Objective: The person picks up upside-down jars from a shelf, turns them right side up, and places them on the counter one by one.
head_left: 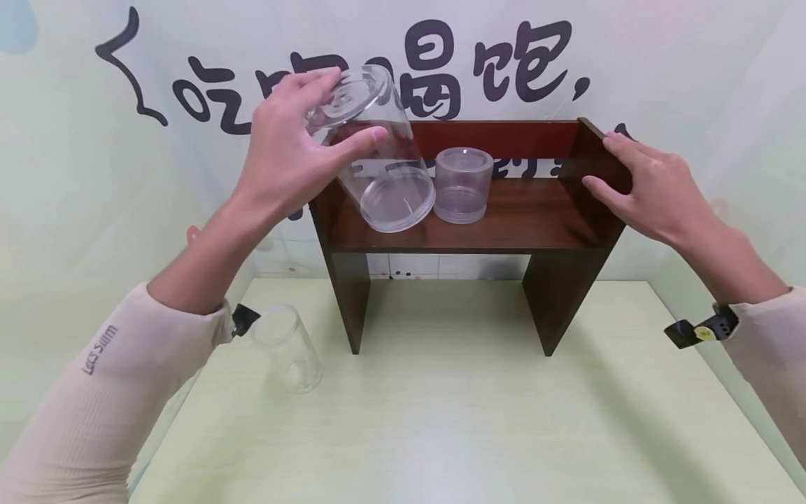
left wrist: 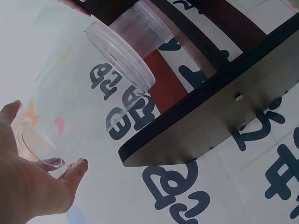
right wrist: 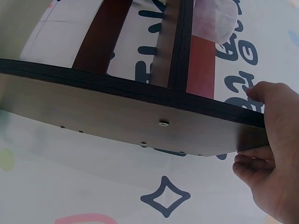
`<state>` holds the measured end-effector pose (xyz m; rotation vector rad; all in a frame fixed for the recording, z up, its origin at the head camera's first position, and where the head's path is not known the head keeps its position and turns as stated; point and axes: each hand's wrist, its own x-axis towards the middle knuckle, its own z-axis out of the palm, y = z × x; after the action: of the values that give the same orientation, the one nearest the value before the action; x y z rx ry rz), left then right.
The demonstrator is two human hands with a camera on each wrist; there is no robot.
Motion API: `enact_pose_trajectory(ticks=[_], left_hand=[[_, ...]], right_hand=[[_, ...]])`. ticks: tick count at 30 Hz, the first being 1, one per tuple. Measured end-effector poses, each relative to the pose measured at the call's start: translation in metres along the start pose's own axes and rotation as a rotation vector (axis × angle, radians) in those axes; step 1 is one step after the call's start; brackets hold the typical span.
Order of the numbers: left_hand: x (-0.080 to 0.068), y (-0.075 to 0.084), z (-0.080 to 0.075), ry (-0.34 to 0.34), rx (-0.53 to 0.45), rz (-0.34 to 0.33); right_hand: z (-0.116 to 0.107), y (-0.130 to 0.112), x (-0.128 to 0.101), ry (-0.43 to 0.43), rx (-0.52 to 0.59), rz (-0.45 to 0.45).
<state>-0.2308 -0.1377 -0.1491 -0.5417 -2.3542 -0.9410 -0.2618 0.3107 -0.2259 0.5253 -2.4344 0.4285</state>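
Observation:
High in front of the shelf, my left hand (head_left: 286, 154) grips a tall clear cylindrical jar (head_left: 403, 150) near its upper end. The jar leans, its lower end hanging down to the right over the shelf board. In the left wrist view the jar's thick round end (left wrist: 119, 58) points away from the fingers. A shorter clear jar (head_left: 462, 187) sits on the upper board of the dark brown wooden shelf (head_left: 535, 217), just right of the held one. My right hand (head_left: 661, 189) holds the shelf's right side panel, thumb inside and fingers outside, as the right wrist view shows.
Another tall clear jar (head_left: 292, 353) stands on the pale table (head_left: 441, 427), left of the shelf and below my left forearm. The shelf's two side panels reach down to the table, with an opening under the board. A wall printed with black characters (head_left: 529, 59) lies behind.

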Motion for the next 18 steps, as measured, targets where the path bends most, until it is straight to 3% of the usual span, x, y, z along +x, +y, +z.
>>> enact_pose_trajectory(ticks=[8,18], left_hand=[[-0.021,0.0,0.0,0.056,-0.09,-0.007],[-0.048,-0.003,0.015,0.08,-0.254,0.061]], right_hand=[[0.0,0.0,-0.001,0.0,0.001,-0.005],[0.0,0.001,0.0,-0.005,0.001,-0.001]])
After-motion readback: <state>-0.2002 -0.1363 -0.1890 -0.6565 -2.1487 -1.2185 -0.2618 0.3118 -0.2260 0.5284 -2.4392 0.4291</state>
